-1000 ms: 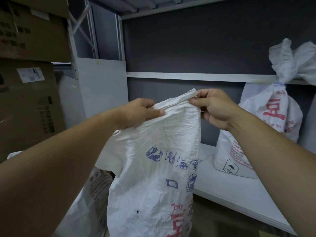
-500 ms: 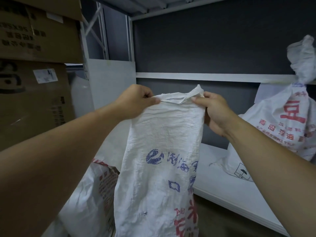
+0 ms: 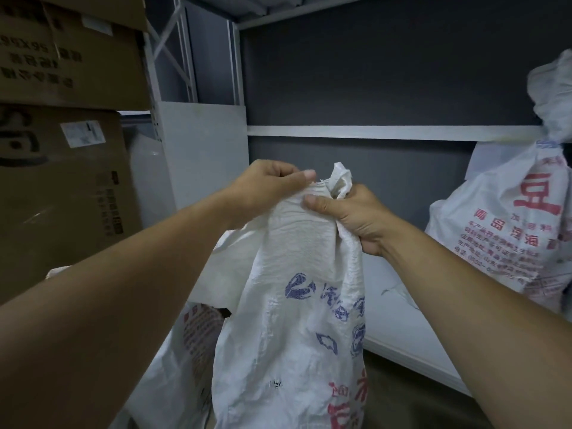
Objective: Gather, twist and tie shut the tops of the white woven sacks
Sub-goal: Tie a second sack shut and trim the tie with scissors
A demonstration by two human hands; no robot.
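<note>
A: Location of the white woven sack (image 3: 297,305)?
B: Held upright just in front of the white shelf (image 3: 402,329), blue and red print facing out.
A: Hands?
B: Left hand (image 3: 272,187) pinching the top hem, thumb on fabric. Right hand (image 3: 349,218) clenched round the bunched top (image 3: 340,181), close beside it.
A: Else?
B: Tied sack (image 3: 510,230) sitting on the shelf's right end.

Storeroom: stacked cardboard boxes (image 3: 62,51) bearing printed text and a paper label fill the left. White metal shelving (image 3: 402,323) with cross-braced uprights runs along a dark grey wall (image 3: 387,72) at the far side. A tied woven sack (image 3: 510,230) printed in red sits on the right shelf, and a second printed sack (image 3: 294,305) fills the near centre.
</note>
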